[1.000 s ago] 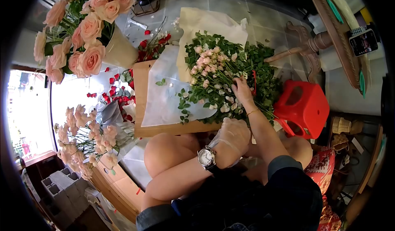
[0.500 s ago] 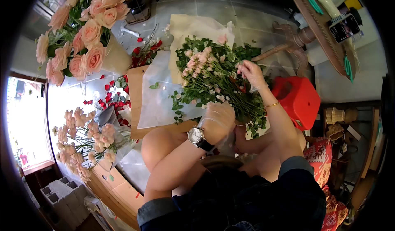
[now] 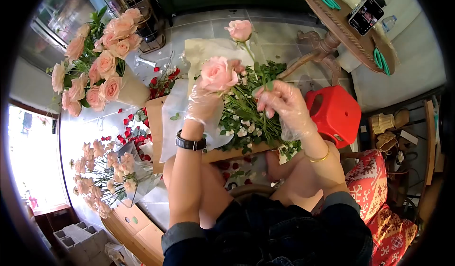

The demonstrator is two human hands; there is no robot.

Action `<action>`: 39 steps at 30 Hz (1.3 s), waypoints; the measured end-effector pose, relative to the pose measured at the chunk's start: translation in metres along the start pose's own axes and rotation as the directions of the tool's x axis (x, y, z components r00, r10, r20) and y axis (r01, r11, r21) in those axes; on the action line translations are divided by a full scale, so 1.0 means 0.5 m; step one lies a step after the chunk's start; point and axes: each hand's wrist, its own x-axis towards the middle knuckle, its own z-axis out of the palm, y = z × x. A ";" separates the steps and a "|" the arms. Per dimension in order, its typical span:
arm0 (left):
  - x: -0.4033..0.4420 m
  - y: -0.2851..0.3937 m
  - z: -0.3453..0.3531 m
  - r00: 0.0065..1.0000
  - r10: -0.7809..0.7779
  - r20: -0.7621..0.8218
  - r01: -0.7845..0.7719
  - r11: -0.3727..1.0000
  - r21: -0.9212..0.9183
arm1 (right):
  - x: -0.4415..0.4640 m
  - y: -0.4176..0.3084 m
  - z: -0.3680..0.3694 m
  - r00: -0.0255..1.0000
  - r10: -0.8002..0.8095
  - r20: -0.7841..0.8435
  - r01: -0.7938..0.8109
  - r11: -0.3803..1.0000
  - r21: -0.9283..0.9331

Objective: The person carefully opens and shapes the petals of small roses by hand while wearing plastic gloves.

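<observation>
My left hand [image 3: 203, 105], in a clear plastic glove, is closed around a large pink rose [image 3: 218, 74], whose bloom hides most of the fingers. My right hand [image 3: 283, 104], also gloved, pinches the green stem of a second pink rose [image 3: 239, 30]; its bloom points away from me. Below both hands lies a heap of small pale-pink roses with green stems and leaves [image 3: 251, 119]. The heap rests on white wrapping paper [image 3: 174, 131] and tan paper [image 3: 193, 52] over brown cardboard [image 3: 155, 112].
A pale vase of pink roses [image 3: 134, 88] stands at upper left, with wrapped peach roses [image 3: 106, 171] below it. Red petals [image 3: 137, 123] litter the tiles. To the right are a red plastic stool [image 3: 334, 114] and a round wooden table [image 3: 341, 22] bearing a phone [image 3: 366, 15].
My left hand has risen and moved left from the near edge of the heap, and now holds a large rose. My right hand has come lower, with a rose stem in its fingers.
</observation>
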 end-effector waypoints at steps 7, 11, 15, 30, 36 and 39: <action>0.043 0.149 -0.018 0.865 -0.498 0.064 0.363 0.531 -0.766 | -0.010 0.032 0.044 0.993 0.061 0.098 -0.061 0.998 -0.002; 0.041 0.152 -0.004 0.847 -0.504 0.171 0.460 0.533 -0.710 | -0.015 0.008 0.044 0.983 -0.170 -0.069 0.162 0.981 -0.110; 0.042 0.169 0.000 0.824 -0.519 0.230 0.515 0.516 -0.684 | -0.010 0.014 0.015 0.949 -0.310 -0.057 0.290 0.930 -0.226; 0.021 0.191 0.010 0.847 -0.523 0.095 0.421 0.551 -0.720 | -0.020 0.011 0.012 0.988 -0.151 0.026 0.153 0.985 -0.075; 0.023 0.187 0.003 0.875 -0.471 -0.112 0.205 0.570 -0.796 | -0.018 0.023 0.019 0.899 0.367 0.241 -0.373 0.928 -0.021; 0.024 0.193 0.002 0.817 -0.577 0.005 0.415 0.581 -0.700 | -0.001 0.011 -0.011 0.878 -0.392 0.276 0.471 0.599 -0.648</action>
